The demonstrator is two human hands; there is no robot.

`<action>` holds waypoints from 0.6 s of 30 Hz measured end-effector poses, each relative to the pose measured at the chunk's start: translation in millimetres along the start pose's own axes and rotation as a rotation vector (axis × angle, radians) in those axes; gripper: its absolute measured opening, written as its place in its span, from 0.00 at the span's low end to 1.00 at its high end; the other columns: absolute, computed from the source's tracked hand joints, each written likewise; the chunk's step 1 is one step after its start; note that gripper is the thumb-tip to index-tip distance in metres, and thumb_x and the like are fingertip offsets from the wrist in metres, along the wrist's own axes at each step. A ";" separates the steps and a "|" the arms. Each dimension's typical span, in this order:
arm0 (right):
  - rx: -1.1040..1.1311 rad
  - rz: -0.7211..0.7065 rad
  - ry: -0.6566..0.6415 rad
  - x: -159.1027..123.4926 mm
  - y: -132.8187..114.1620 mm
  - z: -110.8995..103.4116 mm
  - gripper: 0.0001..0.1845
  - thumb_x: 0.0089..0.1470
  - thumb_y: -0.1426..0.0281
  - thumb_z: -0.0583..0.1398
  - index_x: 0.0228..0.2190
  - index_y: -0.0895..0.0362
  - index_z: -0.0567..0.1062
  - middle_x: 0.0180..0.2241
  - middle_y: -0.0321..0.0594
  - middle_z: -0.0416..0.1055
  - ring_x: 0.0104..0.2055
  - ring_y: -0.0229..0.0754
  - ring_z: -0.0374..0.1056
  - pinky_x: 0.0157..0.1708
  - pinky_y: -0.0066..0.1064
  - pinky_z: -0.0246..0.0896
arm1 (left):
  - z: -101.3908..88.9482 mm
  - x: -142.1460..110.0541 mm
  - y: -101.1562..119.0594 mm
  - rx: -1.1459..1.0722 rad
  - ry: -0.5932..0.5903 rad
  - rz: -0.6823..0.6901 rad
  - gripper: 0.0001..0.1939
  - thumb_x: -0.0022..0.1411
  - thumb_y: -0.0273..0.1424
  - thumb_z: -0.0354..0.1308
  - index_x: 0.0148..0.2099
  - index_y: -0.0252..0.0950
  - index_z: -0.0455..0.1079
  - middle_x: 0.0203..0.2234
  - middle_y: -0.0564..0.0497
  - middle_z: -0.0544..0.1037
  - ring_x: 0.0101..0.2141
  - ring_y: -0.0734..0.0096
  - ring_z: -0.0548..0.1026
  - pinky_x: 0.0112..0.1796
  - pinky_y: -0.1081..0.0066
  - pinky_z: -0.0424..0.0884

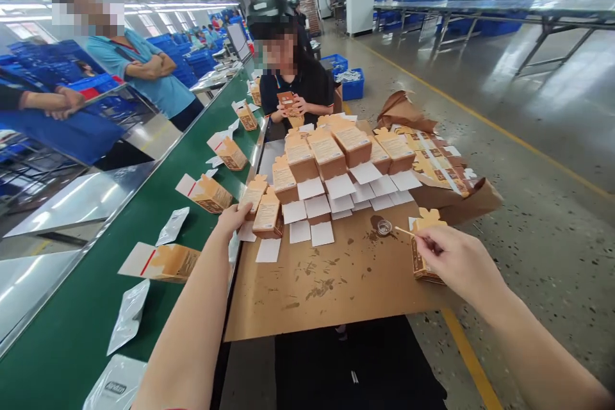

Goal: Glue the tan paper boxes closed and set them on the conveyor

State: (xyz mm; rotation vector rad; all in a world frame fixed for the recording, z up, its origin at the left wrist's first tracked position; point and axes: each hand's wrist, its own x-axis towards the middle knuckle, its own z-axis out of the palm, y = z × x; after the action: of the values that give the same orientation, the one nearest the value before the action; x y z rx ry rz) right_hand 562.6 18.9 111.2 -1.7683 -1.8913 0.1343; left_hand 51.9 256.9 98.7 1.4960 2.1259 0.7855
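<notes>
My right hand (449,256) pinches a thin wooden stick (404,230), like a cotton swab, whose tip points left toward a small clear round dish (384,227) in a dark wet spot. Beneath that hand is an orange-brown carton (425,269), partly hidden by it. At the left edge of the cardboard-topped table, my left hand (232,220) has its fingers closed at the side of another small carton (252,193). Right of it lies a similar carton (268,214) with its white flap out. More cartons (327,152) are stacked behind, white flaps toward me.
A green conveyor belt (192,154) runs along the left, carrying open cartons and silver pouches (129,317). Across the table a co-worker (298,93) holds a carton. Torn brown paper around flat cartons (435,160) lies at right. Other people stand beyond the belt.
</notes>
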 end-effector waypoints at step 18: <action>-0.183 0.063 -0.361 45.2 -15.5 17.5 0.19 0.78 0.72 0.57 0.32 0.52 0.77 0.36 0.45 0.84 0.37 0.47 0.76 0.39 0.35 0.62 | 0.3 -233.4 -58.5 -1.001 -0.083 -0.267 0.47 0.42 0.48 0.92 0.63 0.42 0.86 0.60 0.37 0.91 0.67 0.29 0.86 0.66 0.39 0.86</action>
State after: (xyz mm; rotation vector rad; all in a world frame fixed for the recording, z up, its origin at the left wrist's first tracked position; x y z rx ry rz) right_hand 541.3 64.8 117.3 -2.0375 -2.1558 0.3329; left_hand 88.1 21.5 64.3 0.6749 1.4208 1.3575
